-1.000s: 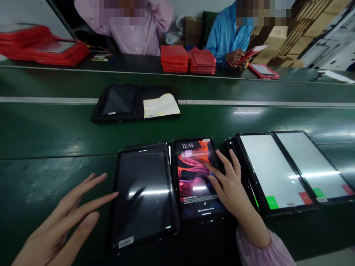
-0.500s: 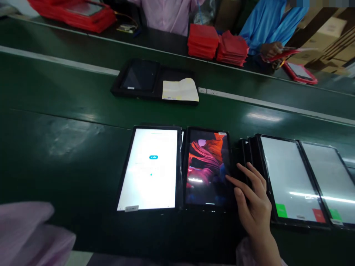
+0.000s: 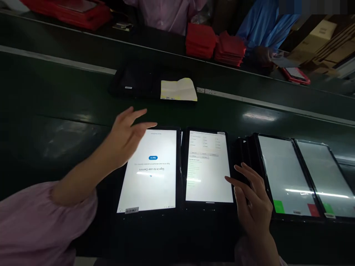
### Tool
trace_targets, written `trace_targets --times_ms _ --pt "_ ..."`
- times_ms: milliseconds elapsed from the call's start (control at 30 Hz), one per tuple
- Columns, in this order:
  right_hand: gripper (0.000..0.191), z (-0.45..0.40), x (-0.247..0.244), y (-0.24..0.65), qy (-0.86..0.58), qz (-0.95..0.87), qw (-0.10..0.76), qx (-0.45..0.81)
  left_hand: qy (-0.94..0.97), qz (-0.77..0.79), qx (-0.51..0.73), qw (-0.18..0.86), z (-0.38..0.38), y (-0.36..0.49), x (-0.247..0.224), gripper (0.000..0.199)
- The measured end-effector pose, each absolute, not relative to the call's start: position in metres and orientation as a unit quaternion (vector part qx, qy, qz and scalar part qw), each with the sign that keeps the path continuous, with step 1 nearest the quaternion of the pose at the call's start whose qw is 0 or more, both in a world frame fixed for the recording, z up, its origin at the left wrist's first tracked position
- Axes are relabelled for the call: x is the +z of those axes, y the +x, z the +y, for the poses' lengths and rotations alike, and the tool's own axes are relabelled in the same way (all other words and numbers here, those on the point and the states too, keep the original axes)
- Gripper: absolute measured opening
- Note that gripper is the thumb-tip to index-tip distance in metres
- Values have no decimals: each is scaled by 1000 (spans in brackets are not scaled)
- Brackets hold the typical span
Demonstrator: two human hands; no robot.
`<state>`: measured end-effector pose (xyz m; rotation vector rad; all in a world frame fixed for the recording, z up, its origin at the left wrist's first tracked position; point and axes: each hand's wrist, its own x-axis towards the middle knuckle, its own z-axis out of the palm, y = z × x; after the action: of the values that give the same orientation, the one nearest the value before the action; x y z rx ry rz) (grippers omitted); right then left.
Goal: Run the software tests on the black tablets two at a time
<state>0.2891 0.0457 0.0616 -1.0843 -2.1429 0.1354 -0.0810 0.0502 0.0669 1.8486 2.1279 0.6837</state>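
Observation:
Two lit tablets lie side by side on the dark green table. The left tablet (image 3: 149, 188) shows an upside-down sign-in page with a blue button. On the right tablet (image 3: 209, 170) there is a white page with check boxes, grey buttons and lines of green text. My left hand (image 3: 129, 135), fingers spread and empty, hovers over the far left corner of the left tablet. My right hand (image 3: 253, 195) holds nothing; its fingers are apart, with the index fingertip at the right tablet's right edge. Whether that fingertip touches the glass I cannot tell.
To the right, two tablets (image 3: 285, 162) with white screens and green and red corner squares lie on others. Farther back sit a dark tray with a tablet (image 3: 135, 77) and a paper sheet (image 3: 179, 89). Red pouches (image 3: 201, 40) are stacked near two people across the table.
My left hand has come into view from the lower left, over the left tablet. The right tablet's colourful wallpaper has given way to a white page. My right hand has barely moved.

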Motion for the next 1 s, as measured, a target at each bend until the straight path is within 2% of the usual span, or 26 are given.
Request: trace_targets --times_ms 67,133,367,533,667,1000 --pt "32 45 65 288 -419 -830 365 48 643 723 227 108 57 -82 58 66" --pt "31 43 68 289 -421 -830 364 41 659 714 221 92 56 -83 47 74" --pt "28 45 61 297 -418 -824 382 -3 712 629 264 169 13 -93 53 57" --pt "26 50 58 291 -405 -821 402 -2 669 677 297 81 19 -93 61 56" --pt "26 50 60 292 -405 -821 402 -6 673 690 257 67 36 -90 54 62" --pt "25 47 55 304 -428 -813 395 -13 682 700 212 25 55 -86 35 63"
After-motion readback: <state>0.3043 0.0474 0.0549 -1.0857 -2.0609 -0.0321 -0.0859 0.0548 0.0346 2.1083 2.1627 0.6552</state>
